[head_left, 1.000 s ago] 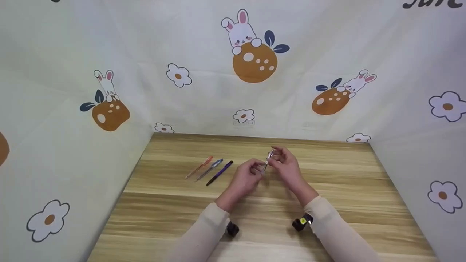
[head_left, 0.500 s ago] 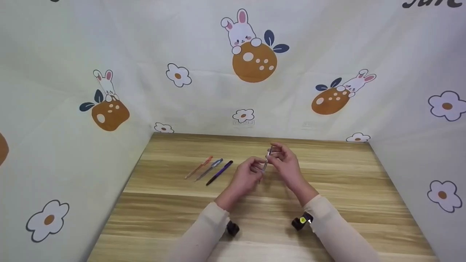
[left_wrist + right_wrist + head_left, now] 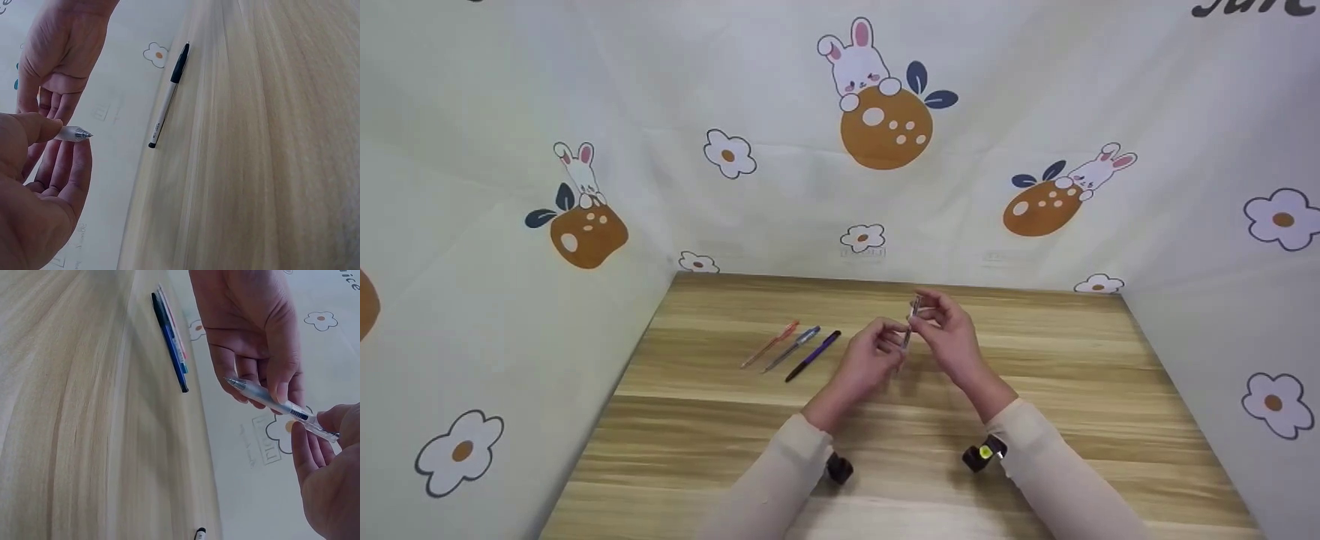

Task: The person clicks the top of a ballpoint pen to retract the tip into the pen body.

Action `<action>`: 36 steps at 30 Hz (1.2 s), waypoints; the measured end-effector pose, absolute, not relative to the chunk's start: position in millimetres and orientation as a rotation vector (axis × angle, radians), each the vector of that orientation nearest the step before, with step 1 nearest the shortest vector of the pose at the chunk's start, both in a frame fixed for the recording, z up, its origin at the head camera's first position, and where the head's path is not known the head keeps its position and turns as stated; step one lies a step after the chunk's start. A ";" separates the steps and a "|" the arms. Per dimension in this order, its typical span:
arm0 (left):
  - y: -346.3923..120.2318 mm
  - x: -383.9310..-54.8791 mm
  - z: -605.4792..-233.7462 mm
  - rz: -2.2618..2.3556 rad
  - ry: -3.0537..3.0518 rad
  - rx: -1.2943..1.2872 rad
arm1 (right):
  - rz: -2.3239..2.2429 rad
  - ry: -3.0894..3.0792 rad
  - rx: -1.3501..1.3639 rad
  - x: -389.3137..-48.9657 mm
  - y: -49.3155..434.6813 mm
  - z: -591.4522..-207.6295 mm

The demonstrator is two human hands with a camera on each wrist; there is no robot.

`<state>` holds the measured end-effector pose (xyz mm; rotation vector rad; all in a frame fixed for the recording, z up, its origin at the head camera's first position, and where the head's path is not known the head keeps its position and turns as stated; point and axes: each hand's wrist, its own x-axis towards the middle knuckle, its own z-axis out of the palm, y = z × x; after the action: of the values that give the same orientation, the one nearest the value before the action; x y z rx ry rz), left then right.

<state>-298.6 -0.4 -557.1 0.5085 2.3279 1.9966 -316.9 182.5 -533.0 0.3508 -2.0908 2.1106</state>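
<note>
Both hands hold one clear retractable pen [image 3: 916,306] over the table. My left hand [image 3: 872,354] pinches its barrel near the writing end; in the left wrist view the metal tip [image 3: 84,134] pokes out past the thumb. With thumb and fingers my right hand [image 3: 952,334] grips the clip end, and the right wrist view shows the transparent clip section [image 3: 312,424] there. Left of the hands, three pens lie side by side: an orange one [image 3: 770,344], a clear one with a blue-grey top [image 3: 791,349] and a purple-and-black one [image 3: 813,356].
A white-barrelled pen with a dark cap [image 3: 169,95] lies on the wooden table [image 3: 675,450], seen in the left wrist view. Pale printed cloth [image 3: 780,210] rises around the table's back and sides. Black wrist cameras [image 3: 984,454] hang at both cuffs.
Both hands have risen slightly toward the back with the pen, which now stands more upright in the head view. The three pens at left have not moved.
</note>
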 end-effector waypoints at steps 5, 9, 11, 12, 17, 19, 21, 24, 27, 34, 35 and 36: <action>0.1 -298.5 -555.7 2.012 2.317 0.511 | 2.078 -2.123 0.379 -314.7 182.7 -527.4; 0.8 -298.0 -554.3 2.019 2.312 0.508 | 2.053 -2.142 0.416 -313.1 183.7 -523.9; 1.1 -297.7 -554.0 2.023 2.311 0.511 | 2.031 -2.157 0.435 -312.5 184.1 -522.3; 1.2 -297.6 -554.0 2.026 2.308 0.514 | 2.020 -2.163 0.447 -312.0 184.3 -521.4; 1.2 -296.8 -553.3 2.058 2.265 0.528 | 1.954 -2.202 0.485 -311.3 185.0 -518.8; 1.1 -296.4 -552.6 2.068 2.246 0.533 | 1.940 -2.211 0.494 -311.3 185.1 -518.1; 1.3 -296.2 -552.2 2.084 2.223 0.541 | 1.929 -2.220 0.496 -311.2 185.1 -517.3; 1.7 -296.3 -552.4 2.093 2.218 0.547 | 1.915 -2.229 0.502 -310.6 184.7 -515.7; 2.2 -296.5 -553.0 2.099 2.220 0.560 | 1.899 -2.242 0.504 -309.5 184.6 -514.0; 2.1 -296.5 -553.9 2.109 2.212 0.569 | 1.896 -2.252 0.496 -307.9 185.0 -511.5; 2.1 -296.5 -553.9 2.110 2.213 0.568 | 1.896 -2.254 0.497 -307.9 185.2 -511.3; 2.0 -296.2 -553.8 2.108 2.215 0.564 | 1.896 -2.255 0.498 -307.8 185.3 -511.2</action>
<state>-296.2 2.0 -553.8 0.5640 2.2146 2.1080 -307.8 185.3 -511.2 0.4975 -2.2552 1.8957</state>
